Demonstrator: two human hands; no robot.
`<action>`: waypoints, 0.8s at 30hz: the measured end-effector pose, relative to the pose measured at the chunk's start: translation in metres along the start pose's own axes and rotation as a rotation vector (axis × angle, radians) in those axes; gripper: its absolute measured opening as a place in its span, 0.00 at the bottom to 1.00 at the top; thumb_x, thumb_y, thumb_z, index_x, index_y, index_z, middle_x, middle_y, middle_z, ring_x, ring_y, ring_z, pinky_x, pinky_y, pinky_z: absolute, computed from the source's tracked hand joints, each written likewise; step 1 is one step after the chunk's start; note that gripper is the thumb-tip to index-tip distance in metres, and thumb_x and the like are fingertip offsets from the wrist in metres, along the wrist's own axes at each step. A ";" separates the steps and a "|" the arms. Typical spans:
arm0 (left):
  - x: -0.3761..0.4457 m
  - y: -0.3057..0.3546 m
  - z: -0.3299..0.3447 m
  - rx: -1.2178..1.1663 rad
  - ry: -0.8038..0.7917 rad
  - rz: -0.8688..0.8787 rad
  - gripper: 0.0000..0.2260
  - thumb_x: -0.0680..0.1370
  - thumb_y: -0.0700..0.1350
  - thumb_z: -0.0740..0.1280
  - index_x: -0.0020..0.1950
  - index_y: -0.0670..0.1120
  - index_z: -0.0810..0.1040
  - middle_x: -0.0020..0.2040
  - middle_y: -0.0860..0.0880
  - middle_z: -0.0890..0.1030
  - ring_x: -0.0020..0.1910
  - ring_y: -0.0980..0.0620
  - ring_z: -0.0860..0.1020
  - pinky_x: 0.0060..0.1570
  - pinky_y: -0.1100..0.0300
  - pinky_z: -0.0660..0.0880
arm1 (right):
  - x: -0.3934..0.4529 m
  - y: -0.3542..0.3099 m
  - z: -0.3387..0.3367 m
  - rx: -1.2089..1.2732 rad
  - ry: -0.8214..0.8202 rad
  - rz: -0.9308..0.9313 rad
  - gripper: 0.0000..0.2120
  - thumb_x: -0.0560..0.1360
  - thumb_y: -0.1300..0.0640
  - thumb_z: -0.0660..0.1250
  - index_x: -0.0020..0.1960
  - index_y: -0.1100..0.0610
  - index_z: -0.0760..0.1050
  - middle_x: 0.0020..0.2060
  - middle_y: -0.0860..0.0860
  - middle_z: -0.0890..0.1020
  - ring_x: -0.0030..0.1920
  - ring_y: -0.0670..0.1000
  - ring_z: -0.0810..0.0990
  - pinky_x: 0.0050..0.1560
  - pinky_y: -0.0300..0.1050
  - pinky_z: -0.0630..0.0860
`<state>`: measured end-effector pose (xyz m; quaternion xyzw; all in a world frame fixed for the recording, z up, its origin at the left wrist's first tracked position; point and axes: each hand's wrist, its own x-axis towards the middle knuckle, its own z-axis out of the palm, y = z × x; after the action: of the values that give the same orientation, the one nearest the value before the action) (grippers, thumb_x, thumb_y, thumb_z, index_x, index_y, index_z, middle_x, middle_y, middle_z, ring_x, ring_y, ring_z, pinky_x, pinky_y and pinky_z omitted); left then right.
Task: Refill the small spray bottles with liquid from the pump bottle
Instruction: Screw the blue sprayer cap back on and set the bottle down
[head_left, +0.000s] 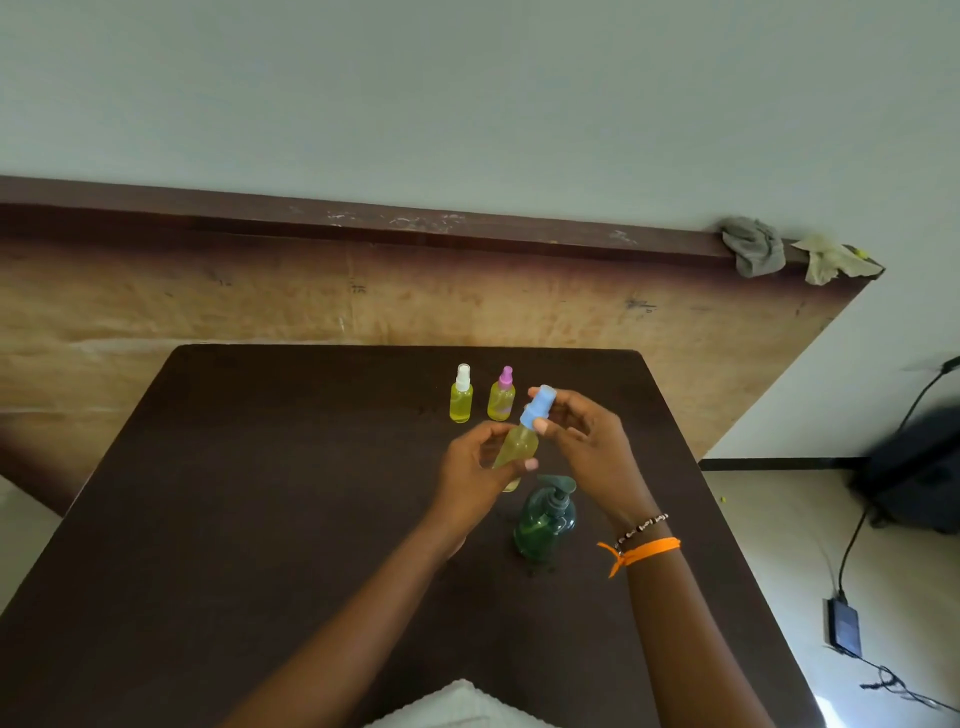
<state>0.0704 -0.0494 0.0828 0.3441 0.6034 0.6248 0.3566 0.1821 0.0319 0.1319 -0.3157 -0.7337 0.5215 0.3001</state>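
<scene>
Green pump bottle (545, 519) nearly empty; both hands grip yellow-filled blue-capped bottle (517, 441).

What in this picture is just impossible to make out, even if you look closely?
All in the head view:
- Blue-capped spray bottle: the left hand and right hand cover parts of it, so its fill level is unclear.
- Pump bottle: dark green plastic makes its liquid level unclear.
- White cloth: cut off by the bottom edge.
- Dark bag: blurred, cut off by the right edge.
</scene>
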 end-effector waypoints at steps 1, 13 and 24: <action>0.000 0.001 0.000 0.001 0.001 0.003 0.13 0.68 0.38 0.74 0.51 0.47 0.80 0.47 0.52 0.83 0.49 0.57 0.80 0.51 0.63 0.76 | 0.001 -0.001 -0.001 -0.008 -0.020 -0.008 0.14 0.75 0.67 0.67 0.54 0.49 0.78 0.50 0.43 0.82 0.52 0.40 0.81 0.58 0.41 0.76; -0.001 0.015 -0.001 -0.039 -0.014 0.015 0.14 0.69 0.34 0.72 0.52 0.46 0.79 0.48 0.54 0.82 0.45 0.66 0.79 0.42 0.73 0.74 | 0.005 -0.006 0.001 -0.174 0.015 -0.080 0.13 0.69 0.60 0.75 0.49 0.50 0.75 0.46 0.42 0.80 0.47 0.36 0.77 0.49 0.29 0.71; -0.004 0.018 -0.001 -0.028 -0.007 0.039 0.15 0.68 0.35 0.73 0.51 0.50 0.80 0.50 0.54 0.82 0.49 0.61 0.79 0.49 0.63 0.77 | 0.003 -0.015 0.002 -0.108 0.061 -0.104 0.29 0.65 0.62 0.78 0.56 0.42 0.69 0.42 0.46 0.79 0.45 0.47 0.80 0.48 0.37 0.77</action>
<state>0.0711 -0.0535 0.1004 0.3531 0.5865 0.6387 0.3512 0.1767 0.0299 0.1457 -0.3087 -0.7667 0.4549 0.3314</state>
